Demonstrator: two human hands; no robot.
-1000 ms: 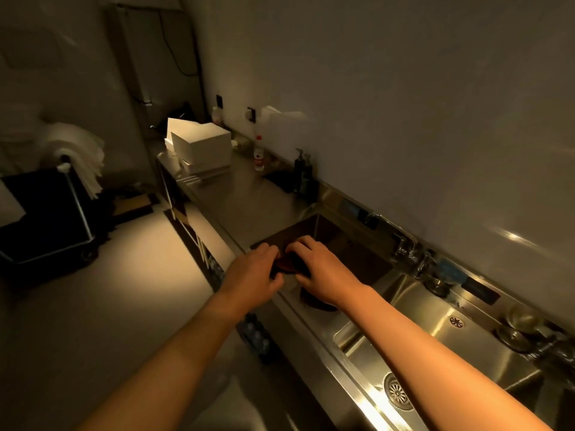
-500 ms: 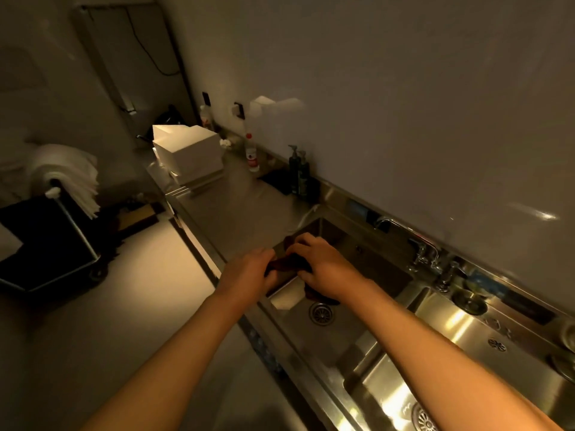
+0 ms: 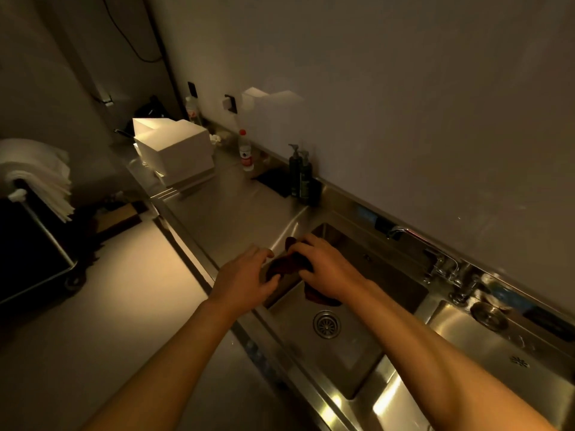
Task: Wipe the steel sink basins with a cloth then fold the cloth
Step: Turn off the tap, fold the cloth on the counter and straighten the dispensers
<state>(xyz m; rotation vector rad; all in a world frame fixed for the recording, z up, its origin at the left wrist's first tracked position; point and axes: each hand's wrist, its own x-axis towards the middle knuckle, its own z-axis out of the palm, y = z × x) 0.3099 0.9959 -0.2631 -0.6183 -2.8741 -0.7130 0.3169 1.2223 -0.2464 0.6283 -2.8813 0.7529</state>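
Cloth (image 3: 291,264): dark and bunched, at the far left corner of the left basin (image 3: 351,365), partly hanging inside.
Surroundings: two dark pump bottles (image 3: 299,174) stand by the wall left of the basin; white boxes (image 3: 174,150) sit farther left on the steel counter (image 3: 236,209); a faucet (image 3: 413,236) reaches over the far rim; a round drain (image 3: 326,324) lies below the hands.
Right hand (image 3: 326,269): fingers curled over the cloth, gripping it and hiding its right part.
Left hand (image 3: 245,276): thumb on the cloth's left edge, fingers loosely extended above it.
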